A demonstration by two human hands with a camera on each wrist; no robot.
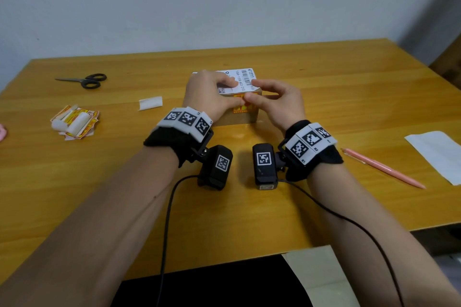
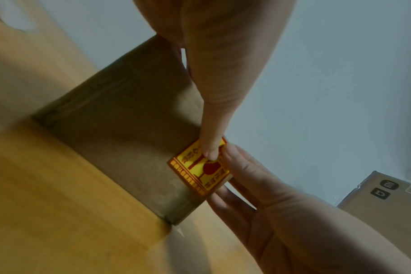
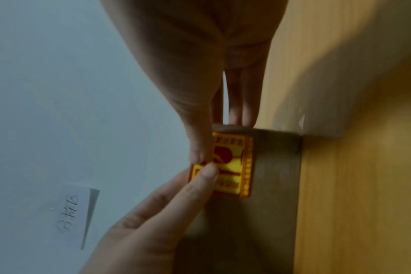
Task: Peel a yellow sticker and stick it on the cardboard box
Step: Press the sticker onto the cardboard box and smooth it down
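A small cardboard box (image 1: 240, 119) stands mid-table, with a white shipping label (image 1: 243, 78) on its top. A yellow sticker (image 1: 242, 108) with red print lies flat on the near side face, close to the top edge. My left hand (image 1: 209, 93) rests its fingers on the box top, and its thumb (image 2: 210, 148) presses the sticker (image 2: 200, 172). My right hand (image 1: 274, 101) is at the box's right end, its thumb (image 3: 198, 148) pressing the sticker (image 3: 230, 166) beside the left thumb (image 3: 207, 175). The right fingers (image 2: 237, 166) lie by the box's right side.
On the wooden table (image 1: 324, 77) lie black scissors (image 1: 84, 80) at the far left, a pile of stickers and backing papers (image 1: 74, 119), a curled white backing strip (image 1: 150, 102), a pink pen (image 1: 381, 168) and a white sheet (image 1: 439, 154) at the right.
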